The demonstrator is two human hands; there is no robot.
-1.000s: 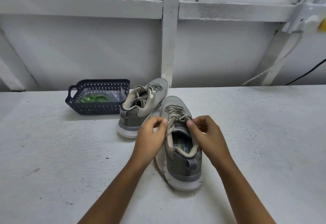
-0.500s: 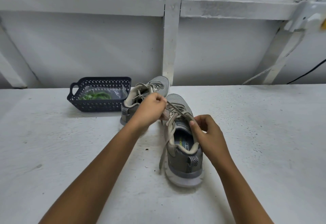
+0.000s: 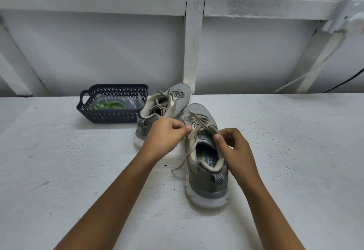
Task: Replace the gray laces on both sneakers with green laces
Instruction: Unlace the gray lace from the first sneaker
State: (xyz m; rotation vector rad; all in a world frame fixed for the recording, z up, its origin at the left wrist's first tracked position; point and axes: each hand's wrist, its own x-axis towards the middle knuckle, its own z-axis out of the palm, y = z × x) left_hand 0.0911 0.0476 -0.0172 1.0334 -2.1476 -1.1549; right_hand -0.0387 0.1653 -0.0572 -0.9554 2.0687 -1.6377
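Scene: a person's 2 bare hands work on 1 of 2 gray sneakers on a white table [image 3: 78, 171].
Left hand [image 3: 167, 131]: thumb and forefinger pinch a strand of the gray lace [image 3: 197, 120] at the sneaker's top eyelets, other fingers curled.
Right hand [image 3: 234, 147]: fingertips pinch the other strand at the collar edge, just across the shoe opening from the left hand.
Near sneaker [image 3: 204, 171]: upright between both hands, heel toward the person, lace untied but threaded; 1 loose tail trails onto the table below the left hand.
Far sneaker [image 3: 163, 108]: just beyond the left hand, tipped on its side, gray lace threaded.
Green laces [image 3: 108, 105]: in clear plastic inside a dark basket [image 3: 112, 119], beyond and left of the left hand, well apart from it.
Handling: the lace looks flat, soft and limp, likely to snag at each eyelet; the shoe seems light and may slide or tip when pulled.
Where to hold: probably pinch each crossing close to its eyelet and draw it out row by row, while the other hand steadies the collar.
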